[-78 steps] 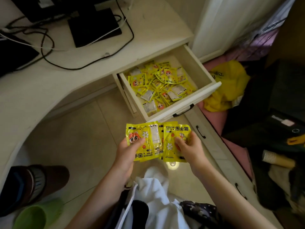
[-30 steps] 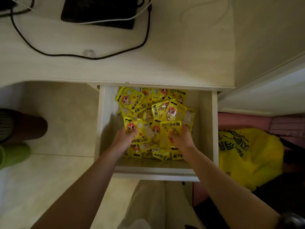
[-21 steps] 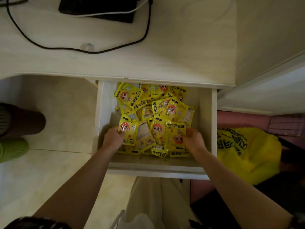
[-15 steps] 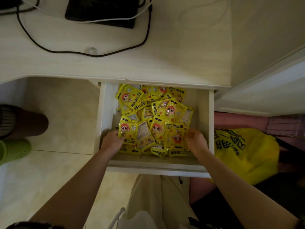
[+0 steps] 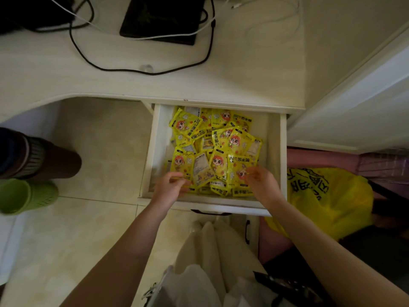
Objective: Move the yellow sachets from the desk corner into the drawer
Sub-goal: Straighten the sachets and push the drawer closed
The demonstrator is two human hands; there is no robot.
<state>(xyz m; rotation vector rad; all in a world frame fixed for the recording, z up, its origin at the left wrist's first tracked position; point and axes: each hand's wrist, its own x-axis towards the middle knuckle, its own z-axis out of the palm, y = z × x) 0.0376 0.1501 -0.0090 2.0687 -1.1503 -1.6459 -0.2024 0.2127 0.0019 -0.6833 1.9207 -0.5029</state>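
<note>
Drawer pulled out under the tabletop, at 12 o'clock from the person. Yellow sachets heaped inside, overlapping, filling most of the floor. Left hand at the pile's 7 o'clock edge, fingers loosely curled, grip narrow, touching a sachet; whether it pinches, cannot tell. Right hand at 5 o'clock, fingers half spread over the sachets, grip loose, nothing clasped. Yellow bag on the floor at 3 o'clock of the drawer.

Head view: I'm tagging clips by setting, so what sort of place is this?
Probably a home desk corner: a pale desk with a tablet and cables, an open drawer of yellow sachets, tiled floor.
</note>
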